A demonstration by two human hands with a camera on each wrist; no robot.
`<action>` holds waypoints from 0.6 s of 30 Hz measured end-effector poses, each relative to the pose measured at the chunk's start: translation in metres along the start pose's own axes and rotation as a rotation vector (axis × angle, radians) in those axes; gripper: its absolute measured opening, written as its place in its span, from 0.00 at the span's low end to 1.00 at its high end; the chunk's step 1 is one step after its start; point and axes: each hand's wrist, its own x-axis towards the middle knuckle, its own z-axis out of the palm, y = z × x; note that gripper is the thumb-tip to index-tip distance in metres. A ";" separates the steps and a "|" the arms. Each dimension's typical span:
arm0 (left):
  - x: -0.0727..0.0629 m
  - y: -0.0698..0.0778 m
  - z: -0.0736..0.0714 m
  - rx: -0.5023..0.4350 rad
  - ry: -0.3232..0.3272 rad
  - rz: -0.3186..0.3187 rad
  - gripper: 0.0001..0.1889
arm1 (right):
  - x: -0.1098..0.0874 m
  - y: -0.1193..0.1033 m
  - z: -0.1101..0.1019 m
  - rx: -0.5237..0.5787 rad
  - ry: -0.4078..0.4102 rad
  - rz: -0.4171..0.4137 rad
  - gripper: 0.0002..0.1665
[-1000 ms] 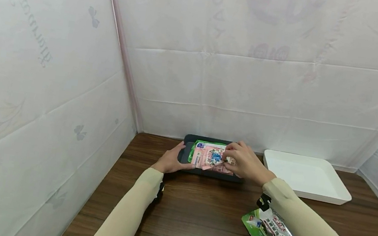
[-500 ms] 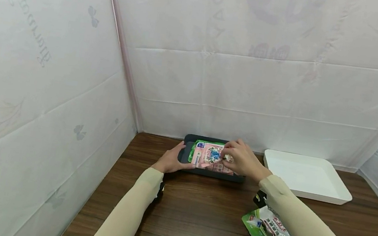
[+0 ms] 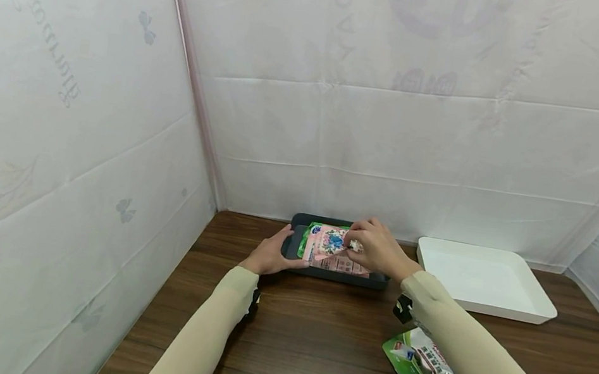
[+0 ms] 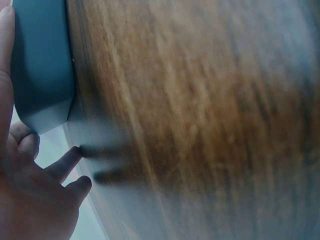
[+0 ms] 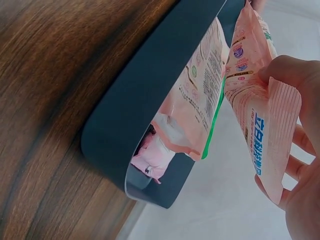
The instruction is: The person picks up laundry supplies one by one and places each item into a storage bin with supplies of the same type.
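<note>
- The right grip, fingertips pinched together, has the pink packet by its ridged edge over the dark tray.
- The left grip is spread against the tray's end.
- Packet looks light, limp, maybe slippery; that seam seems the surest hold.

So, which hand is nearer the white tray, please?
Right: the right hand is just left of the white tray; the left hand is farther left, at the dark bin.
</note>
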 end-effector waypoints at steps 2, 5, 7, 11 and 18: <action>0.000 0.000 0.000 0.000 0.000 0.001 0.57 | 0.002 -0.001 0.000 0.003 0.001 -0.004 0.02; 0.000 0.000 0.000 -0.005 0.002 0.001 0.56 | 0.004 -0.001 0.002 0.011 -0.007 -0.001 0.02; 0.000 0.000 0.000 -0.012 0.003 0.002 0.56 | 0.006 -0.001 0.003 0.012 -0.015 0.006 0.02; 0.000 0.000 0.000 -0.014 0.003 0.006 0.56 | 0.009 -0.001 0.005 0.018 -0.031 0.023 0.02; 0.002 0.001 0.000 -0.013 -0.001 0.004 0.56 | 0.013 -0.002 0.011 0.008 -0.045 0.030 0.03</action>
